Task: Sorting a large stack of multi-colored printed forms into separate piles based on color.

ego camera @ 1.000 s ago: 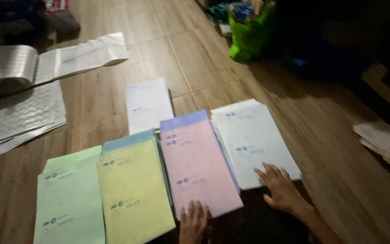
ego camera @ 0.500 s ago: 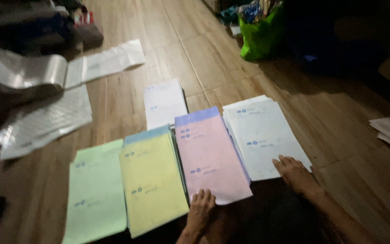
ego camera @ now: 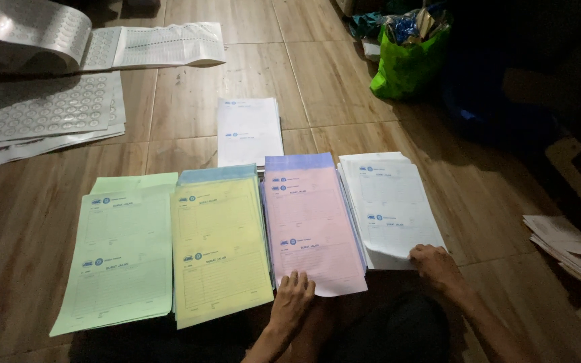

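Several stacks of printed forms lie side by side on the wooden floor: green (ego camera: pixel 119 249), yellow (ego camera: pixel 220 245), pink (ego camera: pixel 312 225) and white (ego camera: pixel 391 205). A further white stack (ego camera: pixel 249 131) lies behind them. My left hand (ego camera: pixel 292 299) rests flat on the near edge of the pink stack, fingers apart. My right hand (ego camera: pixel 435 263) is at the near corner of the white stack, where the top sheet's corner curls up under my fingers.
Large sheets of round stickers (ego camera: pixel 42 114) and a curled sheet (ego camera: pixel 28 33) lie at the far left. A green bag (ego camera: pixel 405 60) stands at the back right. Loose papers (ego camera: pixel 576 252) lie at the right edge. My dark-clothed knees (ego camera: pixel 398 329) are below the stacks.
The view has shifted closer over the stacks. My right hand has slid to the white stack's near corner and lifted the top sheet's corner. My left hand stays on the pink stack.
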